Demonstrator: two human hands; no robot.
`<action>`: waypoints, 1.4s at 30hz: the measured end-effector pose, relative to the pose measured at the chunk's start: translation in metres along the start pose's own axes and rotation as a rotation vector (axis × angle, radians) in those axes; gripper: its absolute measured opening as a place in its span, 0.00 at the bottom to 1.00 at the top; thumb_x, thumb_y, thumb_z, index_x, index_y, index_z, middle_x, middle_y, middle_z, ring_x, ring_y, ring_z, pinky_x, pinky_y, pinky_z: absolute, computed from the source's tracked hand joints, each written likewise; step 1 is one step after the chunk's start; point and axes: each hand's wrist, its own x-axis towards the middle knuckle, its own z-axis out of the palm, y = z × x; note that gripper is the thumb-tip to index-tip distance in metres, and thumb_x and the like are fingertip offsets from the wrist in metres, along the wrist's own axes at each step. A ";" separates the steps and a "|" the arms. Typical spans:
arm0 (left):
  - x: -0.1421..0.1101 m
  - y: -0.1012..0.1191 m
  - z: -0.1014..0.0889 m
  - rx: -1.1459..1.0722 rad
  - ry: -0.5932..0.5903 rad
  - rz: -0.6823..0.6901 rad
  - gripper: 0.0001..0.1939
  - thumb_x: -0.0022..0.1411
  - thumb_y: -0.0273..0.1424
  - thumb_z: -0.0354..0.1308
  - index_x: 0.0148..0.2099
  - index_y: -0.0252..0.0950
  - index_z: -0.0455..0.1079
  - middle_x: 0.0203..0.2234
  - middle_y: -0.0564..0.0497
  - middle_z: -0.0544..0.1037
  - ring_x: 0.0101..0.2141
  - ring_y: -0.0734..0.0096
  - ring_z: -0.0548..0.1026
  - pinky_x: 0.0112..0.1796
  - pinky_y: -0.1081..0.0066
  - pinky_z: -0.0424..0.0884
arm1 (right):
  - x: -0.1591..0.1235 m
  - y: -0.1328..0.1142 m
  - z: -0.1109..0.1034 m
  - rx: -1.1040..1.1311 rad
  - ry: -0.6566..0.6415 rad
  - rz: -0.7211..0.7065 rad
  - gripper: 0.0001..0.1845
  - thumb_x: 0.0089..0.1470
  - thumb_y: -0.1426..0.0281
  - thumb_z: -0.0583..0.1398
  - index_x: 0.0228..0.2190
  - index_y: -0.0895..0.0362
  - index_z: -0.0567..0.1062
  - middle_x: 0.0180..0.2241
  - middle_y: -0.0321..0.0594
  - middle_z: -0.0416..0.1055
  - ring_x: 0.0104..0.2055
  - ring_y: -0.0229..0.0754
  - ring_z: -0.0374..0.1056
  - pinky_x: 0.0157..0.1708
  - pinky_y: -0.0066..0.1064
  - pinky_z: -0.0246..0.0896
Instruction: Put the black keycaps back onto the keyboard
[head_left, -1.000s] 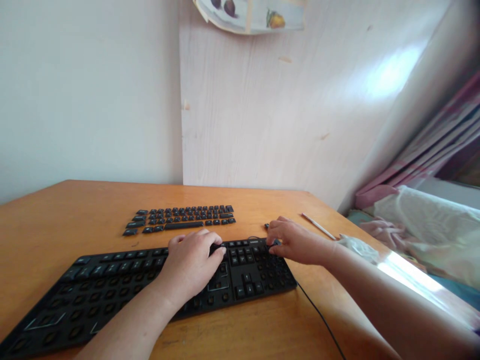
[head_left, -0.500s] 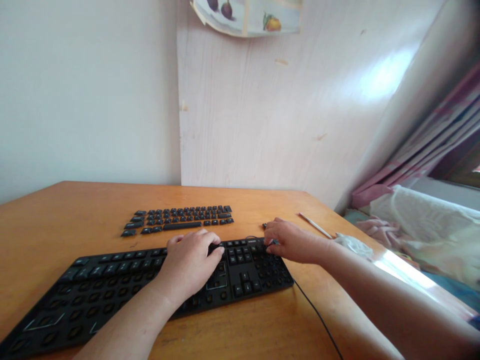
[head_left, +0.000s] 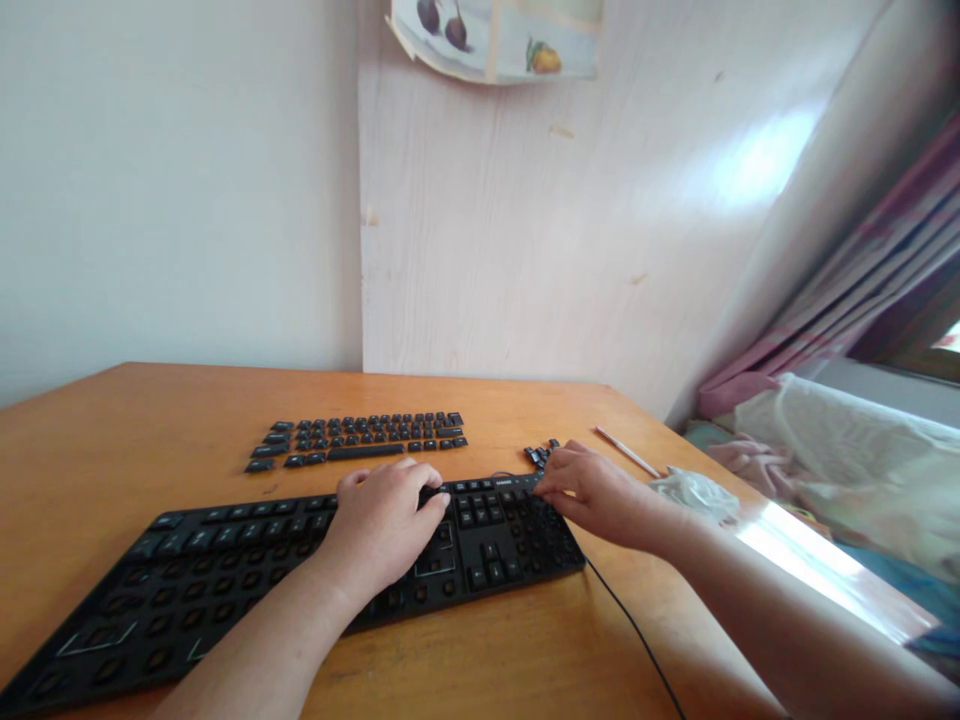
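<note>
A black keyboard (head_left: 480,550) lies at an angle along the front of the table, with bare key sockets over much of it. My left hand (head_left: 386,525) lies across its middle, fingers curled over the upper rows and thumb drawn near the forefinger, gripping the board. At the top of the number pad, my right hand (head_left: 581,490) has its fingertips pinched together; whatever is between them is hidden. Just behind that hand is a small cluster of loose keycaps (head_left: 537,457). More removed keycaps (head_left: 360,437) are laid out in rows behind the board, including the long space bar (head_left: 366,453).
A pencil-like white stick (head_left: 628,452) and a crumpled whitish bag or cloth (head_left: 694,495) lie on the right of the wooden table (head_left: 465,660). The keyboard's cable (head_left: 637,635) trails to the front edge. Bedding (head_left: 862,450) is beyond the table's right side.
My right hand has shifted slightly and its fingers have drawn together, uncovering more of the loose keycap cluster behind it. The left hand stays in place on the keyboard. The view has tilted slightly.
</note>
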 end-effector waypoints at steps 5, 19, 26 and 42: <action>0.000 -0.001 0.000 -0.004 0.007 -0.003 0.12 0.63 0.41 0.51 0.41 0.44 0.73 0.42 0.52 0.79 0.45 0.58 0.74 0.49 0.52 0.59 | 0.001 0.002 0.002 0.002 0.005 -0.003 0.10 0.56 0.75 0.58 0.31 0.54 0.79 0.31 0.40 0.71 0.38 0.43 0.64 0.42 0.36 0.57; 0.000 0.000 0.000 -0.014 0.007 -0.012 0.11 0.62 0.40 0.52 0.40 0.45 0.73 0.42 0.53 0.78 0.46 0.59 0.74 0.49 0.56 0.59 | 0.014 0.082 -0.001 -0.054 0.163 0.297 0.13 0.55 0.72 0.57 0.35 0.53 0.82 0.35 0.41 0.77 0.40 0.43 0.69 0.44 0.34 0.60; 0.000 0.000 -0.002 -0.003 -0.004 -0.014 0.11 0.62 0.39 0.52 0.41 0.45 0.73 0.42 0.53 0.78 0.46 0.59 0.74 0.49 0.56 0.60 | 0.020 0.134 0.014 -0.100 0.049 0.433 0.14 0.52 0.70 0.59 0.38 0.54 0.83 0.37 0.43 0.78 0.39 0.45 0.71 0.41 0.33 0.62; -0.001 -0.001 -0.001 -0.009 -0.003 0.002 0.11 0.62 0.39 0.52 0.41 0.45 0.73 0.41 0.52 0.78 0.45 0.60 0.73 0.49 0.55 0.59 | 0.047 0.165 0.032 0.018 -0.067 0.475 0.09 0.45 0.67 0.66 0.32 0.53 0.84 0.34 0.38 0.80 0.35 0.42 0.73 0.36 0.29 0.64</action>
